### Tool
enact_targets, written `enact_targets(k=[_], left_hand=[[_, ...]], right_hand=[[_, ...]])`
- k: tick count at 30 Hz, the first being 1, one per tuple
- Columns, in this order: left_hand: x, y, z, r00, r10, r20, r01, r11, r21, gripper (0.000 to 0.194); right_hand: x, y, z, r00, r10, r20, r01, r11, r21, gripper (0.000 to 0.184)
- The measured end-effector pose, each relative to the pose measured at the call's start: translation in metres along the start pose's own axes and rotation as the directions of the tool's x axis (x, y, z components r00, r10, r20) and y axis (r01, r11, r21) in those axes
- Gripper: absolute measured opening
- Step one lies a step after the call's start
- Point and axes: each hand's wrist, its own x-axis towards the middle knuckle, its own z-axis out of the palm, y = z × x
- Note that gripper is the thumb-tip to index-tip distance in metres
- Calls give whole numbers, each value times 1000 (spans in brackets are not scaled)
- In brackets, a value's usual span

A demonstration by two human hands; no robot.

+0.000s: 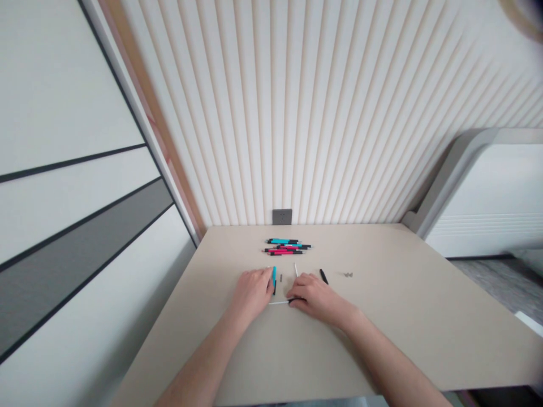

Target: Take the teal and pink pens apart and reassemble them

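Observation:
My left hand (255, 288) rests on the table with its fingers closed against a blue pen barrel (274, 274), which has a black part below it. My right hand (311, 295) pinches a black pen piece (292, 301) low over the tabletop. A thin white refill (278, 303) points left from that piece. Another white refill (296, 268) lies just beyond my right fingers. Between the hands is a small grey spring (280, 278). To the right of my right hand lies a black pen grip (323, 276).
Several blue, red and black pens (286, 247) lie in a group toward the back of the beige table (390, 328). Small grey pieces (348, 275) sit farther right. A dark wall socket (282, 216) is behind, with a white cabinet (85, 271) at left.

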Motion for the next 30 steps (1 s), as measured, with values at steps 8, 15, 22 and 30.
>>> enact_targets(k=[8, 15, 22, 30], left_hand=[[0, 1, 7, 999, 8, 32, -10, 999, 49, 21], [0, -1, 2, 999, -4, 34, 2, 999, 45, 21], [1, 3, -1, 1000, -16, -26, 16, 1000, -19, 21], [-3, 4, 8, 1000, 14, -11, -14, 1000, 0, 24]], right_hand=[[3, -6, 4, 1000, -1, -21, 0, 999, -47, 12], [4, -6, 3, 998, 0, -56, -2, 999, -37, 16], [0, 2, -6, 991, 99, -85, -102, 994, -33, 22], [-1, 21, -16, 947, 252, -200, -270, 961, -66, 23]])
